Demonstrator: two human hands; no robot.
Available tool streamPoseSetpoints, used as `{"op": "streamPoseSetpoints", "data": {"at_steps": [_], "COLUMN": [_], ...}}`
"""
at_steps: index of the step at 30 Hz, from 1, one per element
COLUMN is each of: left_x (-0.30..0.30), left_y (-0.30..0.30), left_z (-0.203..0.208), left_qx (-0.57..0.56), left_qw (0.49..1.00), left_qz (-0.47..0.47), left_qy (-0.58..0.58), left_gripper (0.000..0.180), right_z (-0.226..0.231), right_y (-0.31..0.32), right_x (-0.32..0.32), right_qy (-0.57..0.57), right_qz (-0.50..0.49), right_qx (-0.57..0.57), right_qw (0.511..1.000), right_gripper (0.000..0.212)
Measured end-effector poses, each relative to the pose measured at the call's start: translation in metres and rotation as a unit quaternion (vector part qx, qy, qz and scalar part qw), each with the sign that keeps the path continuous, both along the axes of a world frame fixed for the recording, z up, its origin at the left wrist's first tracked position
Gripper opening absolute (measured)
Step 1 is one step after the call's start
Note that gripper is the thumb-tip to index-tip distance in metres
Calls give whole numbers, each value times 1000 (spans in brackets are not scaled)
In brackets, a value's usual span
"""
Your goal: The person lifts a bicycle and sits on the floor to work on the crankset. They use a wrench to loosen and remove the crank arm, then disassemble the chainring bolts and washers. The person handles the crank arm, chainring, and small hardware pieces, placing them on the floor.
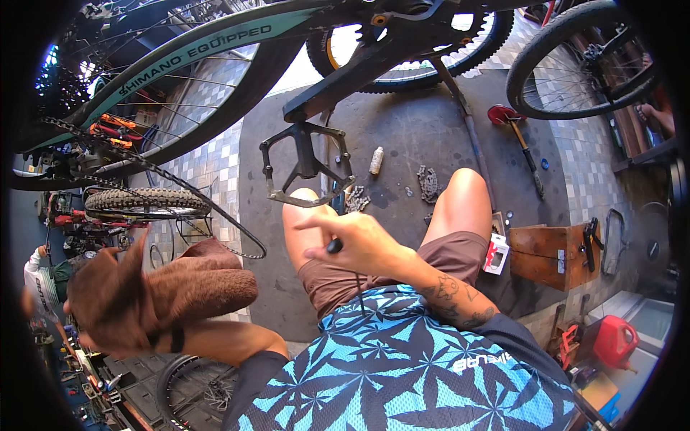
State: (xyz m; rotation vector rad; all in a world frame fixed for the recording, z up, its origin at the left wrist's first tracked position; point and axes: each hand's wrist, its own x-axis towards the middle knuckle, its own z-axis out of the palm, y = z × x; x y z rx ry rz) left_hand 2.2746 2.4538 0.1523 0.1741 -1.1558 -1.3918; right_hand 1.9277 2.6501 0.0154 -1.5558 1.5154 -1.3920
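Note:
On the left, my left hand [108,343] grips a bunched brown towel [194,291]; folds of the cloth cover most of its fingers. My right hand [359,241] is above my lap with its index finger pointing left. It is closed around a black, round-ended tool [334,246] whose kind I cannot make out. Just beyond that hand hangs a black platform pedal [307,161] on its crank arm [352,79], apart from the fingers. A loose bicycle chain [194,194] droops between the pedal and the towel.
A bicycle with a teal-and-black frame [194,54] spans the top. On the dark mat [287,144] lie a small bottle [376,160] and a coiled chain [429,184]. A wooden box [550,255] and a red fuel can [611,341] stand at right. Another wheel [194,391] is at lower left.

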Motion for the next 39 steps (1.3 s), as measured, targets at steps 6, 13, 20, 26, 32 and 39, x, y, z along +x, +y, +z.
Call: {"op": "streamPoseSetpoints", "data": {"at_steps": [6, 13, 20, 26, 32, 39], "left_x": [-78, -172, -232, -228, -289, -309], "left_y": [84, 120, 129, 66, -2, 13], "left_z": [-81, -157, -191, -241, -230, -164], "left_qx": [50, -108, 188, 281, 242, 138], "left_qw": [920, 737, 830, 885, 932, 957], "left_qz": [-287, -267, -366, -172, -192, -156], "left_qy": [-260, -612, -377, -329, -189, -201], "left_gripper": [33, 29, 52, 14, 19, 15], "right_z": [-61, -58, -26, 9, 17, -11], "right_y": [36, 72, 44, -5, -58, -30], "right_x": [-57, -92, -73, -110, -99, -138], "right_qy": [-90, -7, -115, -212, -382, -311], "right_qz": [-71, -107, -95, -184, -7, -128], "right_qx": [194, 242, 147, -10, -123, -97], "right_qw": [974, 964, 978, 960, 916, 937], "right_gripper": [35, 36, 39, 63, 48, 30]}}
